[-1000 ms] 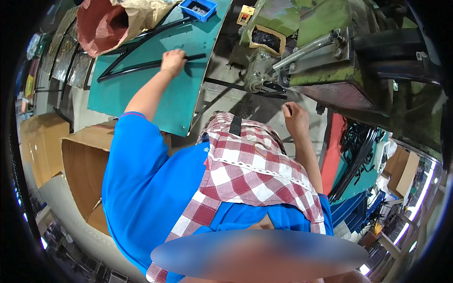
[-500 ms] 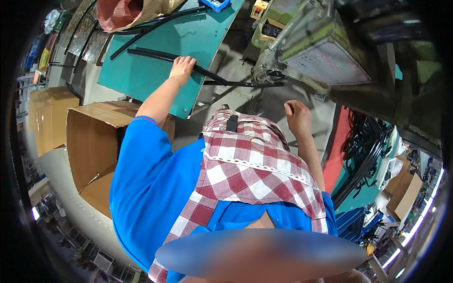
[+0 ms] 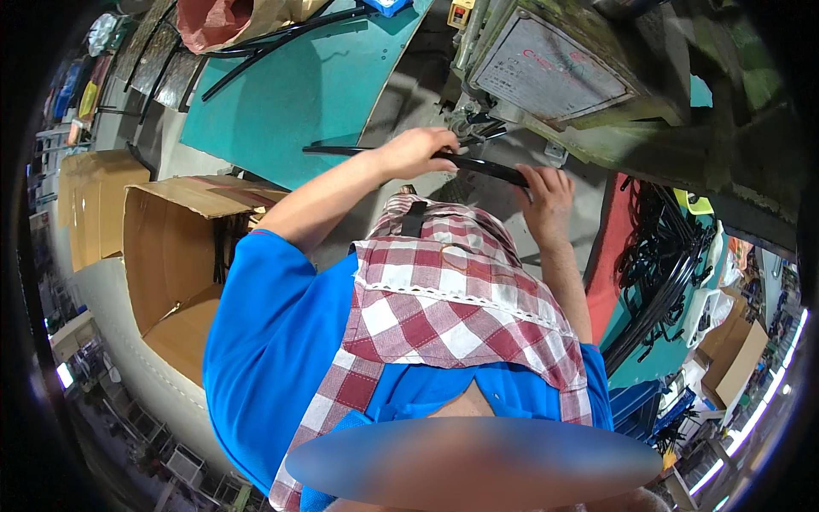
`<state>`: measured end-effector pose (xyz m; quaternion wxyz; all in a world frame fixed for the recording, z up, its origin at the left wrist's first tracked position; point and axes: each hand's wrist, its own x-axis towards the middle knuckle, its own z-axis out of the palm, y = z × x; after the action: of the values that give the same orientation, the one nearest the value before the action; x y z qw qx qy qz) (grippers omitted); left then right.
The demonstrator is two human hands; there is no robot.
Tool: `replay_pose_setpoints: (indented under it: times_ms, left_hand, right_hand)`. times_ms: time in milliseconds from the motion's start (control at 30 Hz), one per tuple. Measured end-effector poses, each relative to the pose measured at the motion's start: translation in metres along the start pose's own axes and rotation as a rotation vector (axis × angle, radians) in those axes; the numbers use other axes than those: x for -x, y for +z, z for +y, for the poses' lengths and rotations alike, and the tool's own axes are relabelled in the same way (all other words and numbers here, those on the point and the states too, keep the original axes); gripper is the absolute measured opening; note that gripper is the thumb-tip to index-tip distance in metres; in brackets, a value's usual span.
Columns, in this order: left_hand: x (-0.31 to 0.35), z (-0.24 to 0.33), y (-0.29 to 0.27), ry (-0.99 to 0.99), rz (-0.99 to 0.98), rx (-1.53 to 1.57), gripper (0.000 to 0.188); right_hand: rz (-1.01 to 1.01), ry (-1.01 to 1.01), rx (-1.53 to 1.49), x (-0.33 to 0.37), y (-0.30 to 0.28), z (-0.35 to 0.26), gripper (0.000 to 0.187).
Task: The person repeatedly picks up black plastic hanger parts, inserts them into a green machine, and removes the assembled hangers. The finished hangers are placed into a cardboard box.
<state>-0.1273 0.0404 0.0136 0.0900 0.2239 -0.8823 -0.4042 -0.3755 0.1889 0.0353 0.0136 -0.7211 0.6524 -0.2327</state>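
Note:
A long black metal bar [image 3: 486,166] lies crosswise in front of my apron, over the gap between the teal table and the machine. My left hand [image 3: 418,152] is closed round the bar near its middle, and the bar's far-left end reaches back over the table corner. At the bar's right end my right hand [image 3: 548,200] has its fingers and thumb closed on it. Just beyond my hands stands the greenish machine [image 3: 631,128]; its working parts close to the bar are partly hidden.
The teal table [image 3: 273,111] at upper left carries more black bars [image 3: 264,60] and a reddish-brown sack [image 3: 226,21]. Open cardboard boxes [image 3: 166,264] stand at left. To the right, a bundle of black bars [image 3: 657,299] rests by a red strip [image 3: 604,264].
My left hand has moved right from the table, bringing the bar with it toward the machine. My right hand, empty before, has risen slightly and taken hold of the bar's right end.

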Motion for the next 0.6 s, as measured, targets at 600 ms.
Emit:
replay_pose_setpoints:
  times_ms: [600]
  left_hand:
    - [-0.017,-0.003,-0.051,-0.358,-0.276,0.309,0.027]
  right_hand:
    - [0.083,0.125,-0.060,0.007,-0.033,0.014,0.034]
